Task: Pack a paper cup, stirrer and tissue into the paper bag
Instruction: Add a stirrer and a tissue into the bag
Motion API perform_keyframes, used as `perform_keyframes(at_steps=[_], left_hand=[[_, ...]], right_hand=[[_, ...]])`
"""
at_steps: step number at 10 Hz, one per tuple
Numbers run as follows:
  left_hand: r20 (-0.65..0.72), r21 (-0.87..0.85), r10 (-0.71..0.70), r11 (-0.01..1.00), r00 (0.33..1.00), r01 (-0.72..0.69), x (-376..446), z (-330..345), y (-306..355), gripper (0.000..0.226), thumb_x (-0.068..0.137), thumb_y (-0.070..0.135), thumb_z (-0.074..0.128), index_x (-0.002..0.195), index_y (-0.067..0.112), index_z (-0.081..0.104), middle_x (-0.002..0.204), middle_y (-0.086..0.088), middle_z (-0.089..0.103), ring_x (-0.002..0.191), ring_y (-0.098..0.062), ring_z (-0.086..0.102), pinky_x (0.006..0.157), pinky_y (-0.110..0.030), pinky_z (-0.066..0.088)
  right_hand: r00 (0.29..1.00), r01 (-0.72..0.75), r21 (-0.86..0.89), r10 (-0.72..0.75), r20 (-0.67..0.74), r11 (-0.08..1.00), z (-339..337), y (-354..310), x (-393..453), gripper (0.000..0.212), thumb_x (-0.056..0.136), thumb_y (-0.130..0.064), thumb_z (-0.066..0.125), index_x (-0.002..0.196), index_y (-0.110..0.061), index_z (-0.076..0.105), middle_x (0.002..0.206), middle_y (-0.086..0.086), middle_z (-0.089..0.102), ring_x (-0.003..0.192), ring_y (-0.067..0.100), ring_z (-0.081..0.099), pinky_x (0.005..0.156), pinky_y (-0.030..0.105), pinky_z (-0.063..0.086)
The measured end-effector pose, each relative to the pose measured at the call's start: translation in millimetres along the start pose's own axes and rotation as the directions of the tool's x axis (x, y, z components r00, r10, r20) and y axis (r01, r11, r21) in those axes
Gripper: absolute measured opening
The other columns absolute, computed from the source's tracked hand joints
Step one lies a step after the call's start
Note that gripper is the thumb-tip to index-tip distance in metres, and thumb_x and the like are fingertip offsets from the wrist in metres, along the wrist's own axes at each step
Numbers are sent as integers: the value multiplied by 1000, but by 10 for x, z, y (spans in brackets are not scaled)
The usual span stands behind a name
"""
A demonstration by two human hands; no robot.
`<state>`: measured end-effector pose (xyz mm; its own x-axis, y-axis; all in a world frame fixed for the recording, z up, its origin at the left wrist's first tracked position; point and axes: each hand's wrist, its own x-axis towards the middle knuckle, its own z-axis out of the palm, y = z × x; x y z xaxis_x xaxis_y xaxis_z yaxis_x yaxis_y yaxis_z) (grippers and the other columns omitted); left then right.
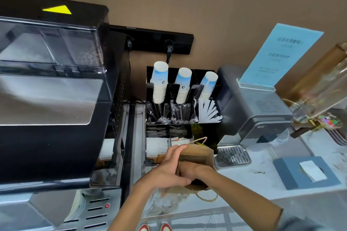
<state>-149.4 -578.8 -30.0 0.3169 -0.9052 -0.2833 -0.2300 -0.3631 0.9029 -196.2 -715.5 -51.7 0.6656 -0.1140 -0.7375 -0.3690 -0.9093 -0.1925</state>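
- Head view: the paper bag (197, 157) is being held upright on the pale desk (262, 184), near the middle of the scene, just in front of the black organiser (206, 133).
- The left hand (169, 170) is being laid flat against the bag's left side, its fingers (175, 151) extended and pressed together, with the thumb reaching across the near rim.
- The right hand (189, 171) is being pushed down into the bag's mouth; its fingers are hidden inside, so whether they are spread or closed cannot be told.
- Judged from this, the bag is being opened out. No cup, stirrer or tissue is seen in either hand, and the inside of the bag is not shown.
- For the step to go well, the walls are best pressed outward evenly and the base flattened, so that the bag is left standing with a wide mouth.
- The paper cups (159, 82) are being kept in three upturned stacks at the far side of the organiser, well apart from the bag.
- The stirrers (209, 111) are being fanned out in the right compartment, below the right stack.
- The tissue (312, 171) is showing from a grey box (306, 172) on the right of the desk.
- A large black machine (54, 99) is crowding the left, and a grey machine (255, 110) with its drip tray (232, 155) is standing just right of the bag, so reaches are being hemmed in on both sides.
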Motion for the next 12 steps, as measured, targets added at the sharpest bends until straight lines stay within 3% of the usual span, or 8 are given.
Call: perform_keyframes(at_steps=[1,3,4,6,7,9,10,12], left_hand=[[33,19,17,1000,999,-17,6,2,-15,99,81,29,75,148,44,5,146,28,-3,136,-6,14,106,-23,24],[68,41,40,998,997,-43,12,-26,-17,98,81,30,74,149,42,4,147,25,-4,138,-7,16,105,-23,28],[83,55,37,998,996,-41,8,-33,-28,99,82,31,75,150,40,3,147,24,-4,136,-17,26,104,-25,36],[70,55,10,998,997,-14,3,-14,-21,99,81,34,74,149,42,3,147,20,-2,130,-25,37,99,-26,42],[69,30,-11,1000,998,9,-11,-11,-18,97,81,37,73,148,46,4,147,24,-2,133,-21,33,106,-32,40],[39,-27,7,1000,999,-6,6,92,19,92,85,35,70,148,45,5,147,26,-3,138,-11,21,111,-26,29],[21,-44,-4,999,1000,5,59,197,67,90,84,37,70,146,48,6,145,28,0,138,-12,22,115,-29,28],[7,-114,-57,992,998,57,240,521,315,89,87,35,72,146,50,7,141,31,1,134,-4,19,107,-22,25]], right_hand=[[996,-72,-1,72,-60,997,-39,-87,-242,44,94,-6,58,136,3,49,141,26,51,132,42,46,109,47,37],[996,-3,53,-2,90,999,-88,-9,-282,32,83,-12,63,115,-8,61,112,16,65,100,33,61,91,46,51],[999,21,82,-25,42,996,-271,-4,-485,22,84,-4,61,106,-7,65,98,12,65,94,32,63,81,40,53],[977,177,393,-114,-178,902,-601,272,-990,35,94,5,54,126,-8,60,93,4,67,66,8,63,60,15,53],[954,212,500,-66,-293,840,-721,459,-1266,33,94,6,54,123,-6,63,91,6,69,62,1,62,62,17,52],[906,290,695,44,-420,658,-607,1075,-1517,20,97,-15,59,112,-19,71,94,10,75,78,17,65,71,28,54],[914,269,768,97,-393,581,-413,1446,-1514,19,98,-17,58,111,-17,72,95,11,75,79,17,66,69,26,51],[944,-31,814,285,-166,580,112,2498,-1433,19,96,-23,62,98,-7,71,84,12,76,70,19,66,58,23,49]])
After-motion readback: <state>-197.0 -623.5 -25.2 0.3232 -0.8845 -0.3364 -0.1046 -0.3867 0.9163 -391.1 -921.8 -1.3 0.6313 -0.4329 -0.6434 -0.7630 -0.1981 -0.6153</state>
